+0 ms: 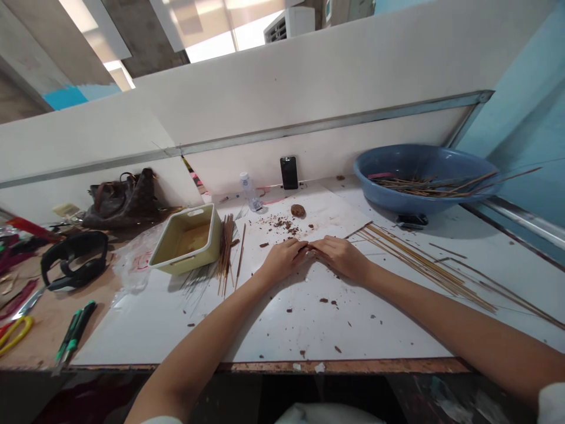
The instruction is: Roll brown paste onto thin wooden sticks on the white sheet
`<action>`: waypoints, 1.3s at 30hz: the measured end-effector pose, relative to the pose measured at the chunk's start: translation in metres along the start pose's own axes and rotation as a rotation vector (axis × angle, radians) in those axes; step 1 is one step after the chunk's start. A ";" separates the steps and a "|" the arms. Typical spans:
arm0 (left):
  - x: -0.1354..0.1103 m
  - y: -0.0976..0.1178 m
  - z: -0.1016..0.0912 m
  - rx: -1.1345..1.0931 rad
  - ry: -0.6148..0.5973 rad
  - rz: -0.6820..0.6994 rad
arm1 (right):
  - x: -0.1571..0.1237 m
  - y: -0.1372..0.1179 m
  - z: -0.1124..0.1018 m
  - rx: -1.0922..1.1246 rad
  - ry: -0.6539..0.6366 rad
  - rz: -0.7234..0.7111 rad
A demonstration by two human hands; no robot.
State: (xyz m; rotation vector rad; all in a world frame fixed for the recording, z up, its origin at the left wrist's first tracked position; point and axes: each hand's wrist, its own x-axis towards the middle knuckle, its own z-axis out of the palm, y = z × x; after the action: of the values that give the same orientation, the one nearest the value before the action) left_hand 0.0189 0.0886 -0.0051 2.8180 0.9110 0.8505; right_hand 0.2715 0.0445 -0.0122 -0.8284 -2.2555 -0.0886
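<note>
My left hand [285, 258] and my right hand [343, 257] rest low over the white sheet [273, 330], fingertips meeting in the middle. Both are closed, fingers bent and pressed together. A little dark brown shows between the fingertips, but what they pinch is too small and covered to name. Just beyond them lies a round brown lump [298, 210], with brown crumbs [285, 224] scattered beside it. Left of my left hand is a bundle of thin brown sticks [225, 250]. Longer yellowish-brown sticks [424, 265] lie to the right of my right hand.
A yellow-green tub [212, 235] stands left, near a clear bottle [251, 193]. A phone [289, 172] leans on the back panel. At right is a blue basin [397, 203] of sticks. Farther left are a handbag [121, 203], a black headset [73, 277], cutters [76, 330] and scissors [17, 334].
</note>
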 end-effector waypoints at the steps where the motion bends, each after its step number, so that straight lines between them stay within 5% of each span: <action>1: 0.000 0.000 -0.001 -0.001 0.014 0.005 | 0.000 0.000 0.000 -0.001 -0.004 0.008; 20: 0.000 -0.002 0.000 0.038 -0.036 0.050 | 0.003 0.000 -0.001 0.062 -0.025 0.005; 39: 0.004 0.002 -0.005 0.091 0.035 0.122 | 0.000 0.003 0.002 -0.070 -0.095 0.028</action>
State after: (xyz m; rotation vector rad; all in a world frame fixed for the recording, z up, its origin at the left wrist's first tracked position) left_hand 0.0205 0.0885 0.0016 2.9721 0.8095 0.8978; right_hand 0.2714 0.0476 -0.0141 -0.9182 -2.3399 -0.1179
